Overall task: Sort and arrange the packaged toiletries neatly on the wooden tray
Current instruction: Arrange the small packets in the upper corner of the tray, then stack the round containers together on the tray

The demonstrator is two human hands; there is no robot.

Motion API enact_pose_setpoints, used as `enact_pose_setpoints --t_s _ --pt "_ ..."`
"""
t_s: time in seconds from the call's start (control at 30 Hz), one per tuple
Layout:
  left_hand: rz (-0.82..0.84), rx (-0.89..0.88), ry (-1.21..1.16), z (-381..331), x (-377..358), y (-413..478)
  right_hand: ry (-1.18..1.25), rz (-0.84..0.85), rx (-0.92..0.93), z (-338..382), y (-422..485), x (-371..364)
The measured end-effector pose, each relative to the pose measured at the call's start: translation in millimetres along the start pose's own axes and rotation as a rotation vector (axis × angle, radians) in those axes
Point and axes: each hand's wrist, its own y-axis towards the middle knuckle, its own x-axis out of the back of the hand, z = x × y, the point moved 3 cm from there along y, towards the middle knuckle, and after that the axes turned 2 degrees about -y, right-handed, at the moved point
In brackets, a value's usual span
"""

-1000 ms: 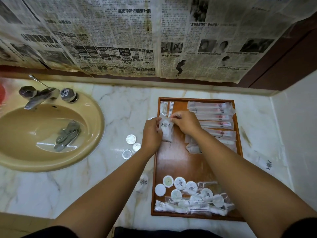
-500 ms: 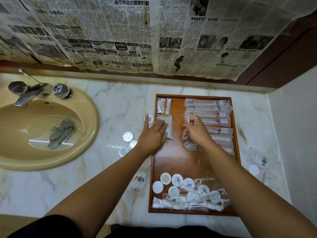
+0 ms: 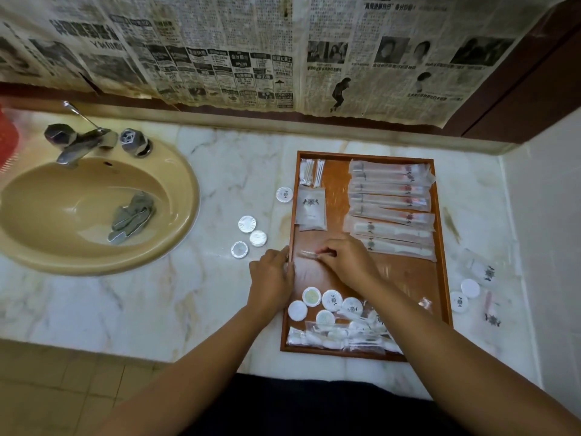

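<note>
Now right hand [image 3: 347,264] pinching clear packet [image 3: 306,254], left hand [image 3: 272,276] fingers [image 3: 283,257] straight against tray [image 3: 405,278]

Bare forearms, dark clothing

Both forearms were uncovered along all their visible length, down to the left hand [image 3: 272,278] and the right hand [image 3: 349,262]. Between the arms, across the lower middle of the view, a dark garment [image 3: 314,407] showed on the person's body, near-black, plain and smooth in the dim light.
</note>
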Motion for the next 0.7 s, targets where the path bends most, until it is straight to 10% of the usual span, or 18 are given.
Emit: enact_pose_setpoints --t_s 0.27,0.7 --pt "0.028 0.076 -0.134 0.0 -8.1 -16.1 -0.429 -0.035 0.185 18.8 16.8 -8.3" --pt "-0.196 0.252 0.084 29.6 63.6 15.0 -0.351 -0.088 0.137 72.6 68.7 -1.1"
